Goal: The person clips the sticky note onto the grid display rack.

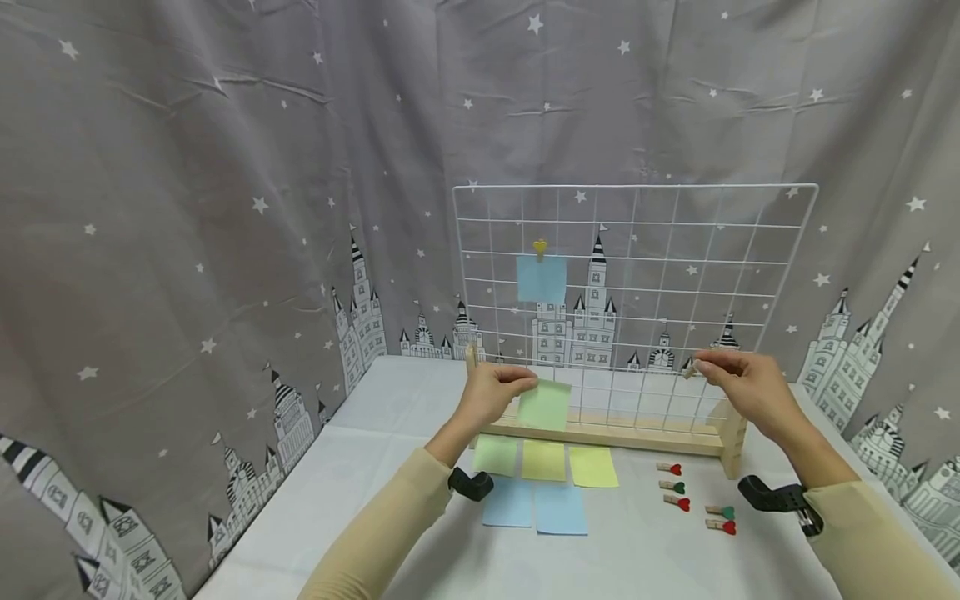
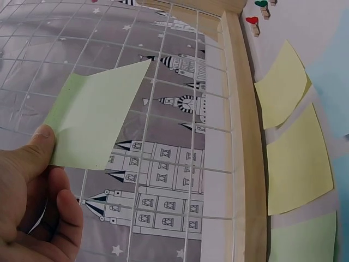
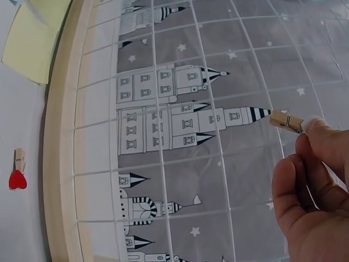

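Note:
My left hand pinches a light green sticky note by its edge, between thumb and fingers. In the left wrist view the note hangs in front of the white wire grid, its far corner pointing away from the hand. My right hand pinches a small wooden clothespin by one end, and the clothespin's other end points toward the grid. Higher on the grid, a blue sticky note hangs from a clothespin with a yellow heart.
A wooden base carries the grid. Before it lie a green note, two yellow notes and two blue notes. Several clothespins with red hearts or green hearts lie at the right. A grey curtain hangs behind.

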Tool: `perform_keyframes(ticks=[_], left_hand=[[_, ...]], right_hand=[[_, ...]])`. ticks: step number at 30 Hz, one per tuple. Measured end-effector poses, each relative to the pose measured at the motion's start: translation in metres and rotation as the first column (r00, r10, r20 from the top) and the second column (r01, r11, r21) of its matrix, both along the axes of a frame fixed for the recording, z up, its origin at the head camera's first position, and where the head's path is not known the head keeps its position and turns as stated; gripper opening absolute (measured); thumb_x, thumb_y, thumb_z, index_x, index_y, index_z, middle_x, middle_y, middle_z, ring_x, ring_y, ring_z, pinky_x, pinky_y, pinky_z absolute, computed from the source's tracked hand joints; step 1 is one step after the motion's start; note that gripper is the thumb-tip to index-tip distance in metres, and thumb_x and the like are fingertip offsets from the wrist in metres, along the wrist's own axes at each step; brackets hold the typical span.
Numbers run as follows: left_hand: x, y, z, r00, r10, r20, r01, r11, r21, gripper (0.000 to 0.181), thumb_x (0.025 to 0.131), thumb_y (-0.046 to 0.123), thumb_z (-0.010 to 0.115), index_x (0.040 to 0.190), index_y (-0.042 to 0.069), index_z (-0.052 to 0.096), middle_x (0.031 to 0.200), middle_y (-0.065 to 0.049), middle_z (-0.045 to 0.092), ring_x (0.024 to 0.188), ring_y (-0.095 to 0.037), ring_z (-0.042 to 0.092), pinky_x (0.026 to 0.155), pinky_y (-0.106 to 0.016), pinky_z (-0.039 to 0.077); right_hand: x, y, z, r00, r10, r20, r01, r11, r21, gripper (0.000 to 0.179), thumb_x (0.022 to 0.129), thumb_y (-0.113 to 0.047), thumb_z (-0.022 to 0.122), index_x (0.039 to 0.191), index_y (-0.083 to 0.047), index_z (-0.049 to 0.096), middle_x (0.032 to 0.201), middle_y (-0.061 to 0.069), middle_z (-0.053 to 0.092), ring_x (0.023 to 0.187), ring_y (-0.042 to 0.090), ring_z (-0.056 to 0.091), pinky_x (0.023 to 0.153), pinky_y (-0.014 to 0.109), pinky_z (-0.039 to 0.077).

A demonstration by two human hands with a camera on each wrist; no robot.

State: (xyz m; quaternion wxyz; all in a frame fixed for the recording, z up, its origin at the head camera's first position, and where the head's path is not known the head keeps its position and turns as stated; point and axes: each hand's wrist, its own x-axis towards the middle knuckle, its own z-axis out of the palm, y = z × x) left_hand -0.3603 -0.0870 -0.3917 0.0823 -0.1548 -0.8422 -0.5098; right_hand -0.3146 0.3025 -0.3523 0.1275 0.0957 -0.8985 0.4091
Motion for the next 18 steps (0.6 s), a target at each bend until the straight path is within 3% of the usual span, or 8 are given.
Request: perform_keyframes(ticks=[6,9,12,14,18], left_hand=[[-0.005,0.003,0.008,1.0,-0.006,-0.003,0.006,1.0,-0.011,0.018,0.094,0.032,0.076,0.109,0.023,0.082,0.119,0.0,0.077,0.108,-0.02,0.072,0.09,-0.038,0.06],[-0.008,0.006,0.012,1.0,-0.004,-0.017,0.003,1.0,-0.025,0.016,0.094,0.032,0.076,0.107,0.024,0.082,0.116,0.001,0.078,0.103,-0.018,0.073,0.087,-0.037,0.06],[-0.008,0.008,0.017,0.999,-0.001,-0.04,0.0,0.999,-0.035,0.014,0.094,0.032,0.076,0.104,0.025,0.082,0.109,0.002,0.079,0.095,-0.014,0.072,0.081,-0.035,0.06],[-0.009,0.01,0.019,0.999,-0.001,-0.053,-0.001,0.999,-0.039,0.013,0.093,0.033,0.077,0.102,0.025,0.083,0.107,0.003,0.079,0.093,-0.012,0.071,0.079,-0.033,0.06],[-0.009,0.012,0.024,0.998,-0.007,-0.065,0.004,0.999,-0.035,0.014,0.093,0.034,0.077,0.1,0.024,0.083,0.103,0.005,0.079,0.091,-0.011,0.07,0.078,-0.032,0.059]], right_hand=[[-0.001,-0.005,0.006,1.0,-0.009,-0.02,0.01,1.0,0.023,0.045,0.109,-0.035,0.051,0.137,-0.002,0.063,0.133,0.026,0.065,0.117,0.041,0.062,0.085,0.037,0.055],[-0.003,-0.008,0.009,0.999,-0.015,-0.035,0.016,0.999,0.029,0.044,0.108,-0.036,0.053,0.135,-0.004,0.065,0.13,0.023,0.068,0.106,0.025,0.065,0.08,0.025,0.052],[-0.005,-0.01,0.013,0.998,-0.018,-0.056,0.02,0.999,0.037,0.043,0.107,-0.037,0.055,0.133,-0.005,0.067,0.127,0.021,0.07,0.103,0.018,0.063,0.077,0.021,0.051],[-0.005,-0.012,0.015,0.998,-0.017,-0.067,0.02,0.999,0.045,0.043,0.107,-0.037,0.055,0.133,-0.005,0.068,0.128,0.022,0.07,0.105,0.022,0.063,0.079,0.025,0.051],[-0.006,-0.017,0.02,0.998,-0.011,-0.054,0.013,0.999,0.039,0.045,0.108,-0.038,0.053,0.135,-0.004,0.066,0.132,0.024,0.067,0.116,0.04,0.062,0.088,0.049,0.055]])
